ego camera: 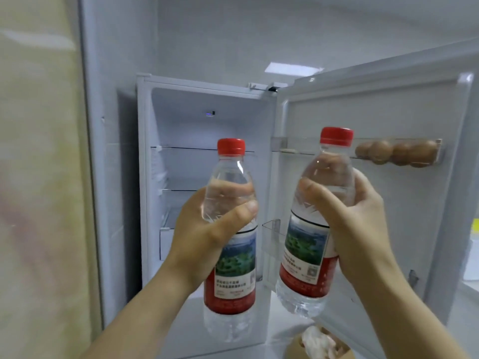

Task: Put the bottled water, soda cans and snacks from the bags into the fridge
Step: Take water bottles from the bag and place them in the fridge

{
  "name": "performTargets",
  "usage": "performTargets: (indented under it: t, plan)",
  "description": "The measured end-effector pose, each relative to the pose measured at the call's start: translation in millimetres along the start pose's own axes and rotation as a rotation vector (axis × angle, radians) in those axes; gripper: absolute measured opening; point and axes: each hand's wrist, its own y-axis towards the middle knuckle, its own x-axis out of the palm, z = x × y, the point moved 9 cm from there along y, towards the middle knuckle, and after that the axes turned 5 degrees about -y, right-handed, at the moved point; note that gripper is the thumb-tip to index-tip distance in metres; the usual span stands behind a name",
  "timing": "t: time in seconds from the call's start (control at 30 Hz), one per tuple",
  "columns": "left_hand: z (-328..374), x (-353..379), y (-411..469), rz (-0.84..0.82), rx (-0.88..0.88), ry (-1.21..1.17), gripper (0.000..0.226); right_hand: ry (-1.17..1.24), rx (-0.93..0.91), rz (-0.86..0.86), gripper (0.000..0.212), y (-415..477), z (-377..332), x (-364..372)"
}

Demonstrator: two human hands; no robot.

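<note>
Holding each upright, the left grip (207, 229) is clamped round the left bottle (230, 268), with the fridge shelves (186, 148) straight ahead of it; the right grip (357, 221), clamped round the right bottle (311, 255), stands nearer the door rack (271, 230).

The left water bottle (229, 177) and the right water bottle (325, 177), at its 3 o'clock, were both clear, each with a red cap and a red label carrying a green-and-blue landscape picture and a white panel of small print. The fridge (197, 120) was white inside and out. The eggs (396, 152), at 2 o'clock, were brown. At 9 o'clock the wall (39, 177) was pale beige. At 5 o'clock, the bag (295, 348) was brown, with something white in it.
</note>
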Motion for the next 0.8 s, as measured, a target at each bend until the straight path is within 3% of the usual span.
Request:
performTargets:
  t: [0.43, 0.8]
  plan:
    - [-82, -34, 60, 0.21, -0.076, 0.03, 0.039, 0.091, 0.085, -0.103, 0.021, 63, 116, 47]
    - [-147, -85, 118, 0.237, -0.103, 0.064, 0.044, 0.07, 0.131, -0.107, 0.02, 102, 188, 106]
